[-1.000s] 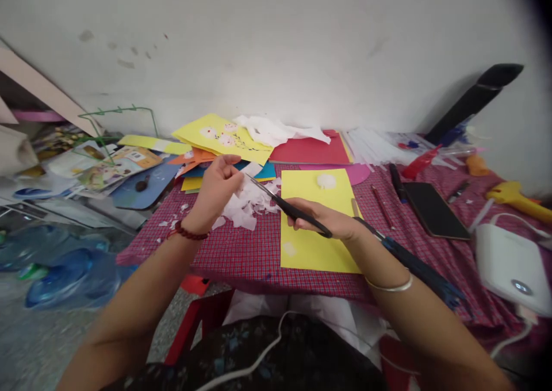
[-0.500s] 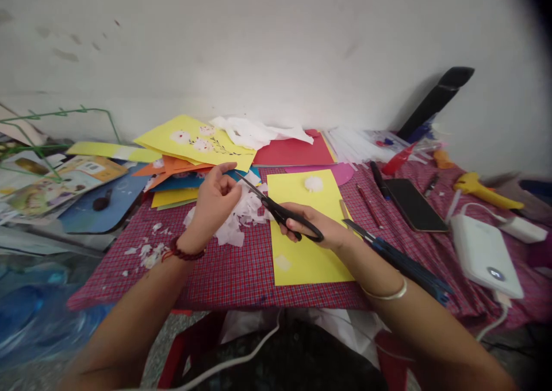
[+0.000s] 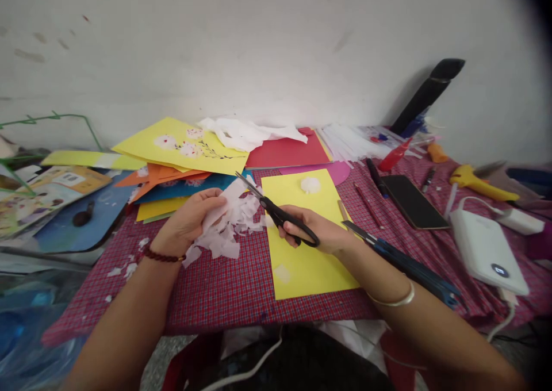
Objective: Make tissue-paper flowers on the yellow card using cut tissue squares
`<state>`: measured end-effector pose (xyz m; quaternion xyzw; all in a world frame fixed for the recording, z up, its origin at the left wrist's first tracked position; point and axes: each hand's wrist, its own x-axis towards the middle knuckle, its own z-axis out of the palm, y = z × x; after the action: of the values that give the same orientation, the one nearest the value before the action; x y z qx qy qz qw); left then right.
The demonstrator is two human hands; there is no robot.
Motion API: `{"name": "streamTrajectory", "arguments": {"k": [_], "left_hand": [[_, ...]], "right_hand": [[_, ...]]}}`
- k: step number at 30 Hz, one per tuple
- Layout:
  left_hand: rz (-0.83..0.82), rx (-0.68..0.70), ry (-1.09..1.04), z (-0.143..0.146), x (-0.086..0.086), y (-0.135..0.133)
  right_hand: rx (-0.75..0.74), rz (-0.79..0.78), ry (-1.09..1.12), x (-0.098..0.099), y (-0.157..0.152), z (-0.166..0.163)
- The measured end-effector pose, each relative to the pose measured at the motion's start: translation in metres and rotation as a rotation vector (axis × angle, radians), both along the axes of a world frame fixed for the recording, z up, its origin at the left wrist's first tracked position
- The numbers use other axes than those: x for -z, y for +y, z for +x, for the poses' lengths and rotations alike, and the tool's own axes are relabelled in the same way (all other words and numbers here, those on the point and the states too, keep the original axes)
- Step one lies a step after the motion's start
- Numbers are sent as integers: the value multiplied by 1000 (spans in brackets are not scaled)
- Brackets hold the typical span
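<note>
My right hand [image 3: 304, 225] grips a pair of black-handled scissors [image 3: 280, 215] above the yellow sheet. The blades point up and left, slightly apart. My left hand [image 3: 192, 215] is closed at the white paper scraps, thumb and fingers pinching a piece of thin white paper [image 3: 214, 217]; its far end is hard to tell from the pile. Loose white scraps [image 3: 228, 244] lie heaped on the checked cloth beside that hand. Beneath the scissors, the yellow sheet [image 3: 310, 270] carries a round white paper puff [image 3: 310, 184] near its top and a pale patch low on its left.
A blue utility knife [image 3: 405, 267], phone [image 3: 414, 202], white power bank [image 3: 489, 250] and yellow glue gun [image 3: 480, 184] lie at the right. Behind the left hand are stacked coloured papers, topped by a yellow flower picture [image 3: 181, 144]. A red sheet [image 3: 288, 152] lies near the wall.
My left hand has moved down and left onto the white scraps and closed on a piece. The scissors remain in my right hand, nearly in place. The view has shifted slightly.
</note>
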<state>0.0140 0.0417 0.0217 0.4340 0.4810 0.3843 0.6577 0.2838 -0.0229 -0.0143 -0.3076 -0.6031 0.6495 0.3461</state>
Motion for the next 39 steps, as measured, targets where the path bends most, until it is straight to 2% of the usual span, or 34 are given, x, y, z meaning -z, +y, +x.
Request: {"name": "streamTrajectory", "arguments": {"k": [6, 14, 16, 18, 20, 21, 23, 26, 31, 34, 39], "left_hand": [[64, -152, -130, 2, 5, 1], [28, -209, -169, 8, 6, -1], [7, -245, -166, 9, 5, -2], [-2, -289, -174, 10, 4, -2], [-7, -301, -196, 10, 2, -3], [-14, -301, -208, 10, 1, -3], [-23, -294, -223, 9, 0, -3], [-20, -274, -217, 10, 1, -4], [-4, -293, -182, 9, 5, -4], [0, -274, -141, 9, 8, -4], [-2, -144, -113, 12, 10, -7]], "right_hand": [[-116, 18, -4, 5, -1, 6], [-154, -70, -42, 1, -6, 8], [-105, -205, 80, 6, -7, 4], [-87, -405, 233, 13, -9, -1], [-143, -533, 303, 19, -13, -7], [-178, -548, 306, 20, -14, -9], [-202, -521, 304, 21, -17, -10], [-152, -445, 251, 17, -17, -8], [-119, -165, 23, 6, -15, -5], [-89, -145, -77, 1, -14, -6], [-64, -158, -116, -3, -13, -7]]}}
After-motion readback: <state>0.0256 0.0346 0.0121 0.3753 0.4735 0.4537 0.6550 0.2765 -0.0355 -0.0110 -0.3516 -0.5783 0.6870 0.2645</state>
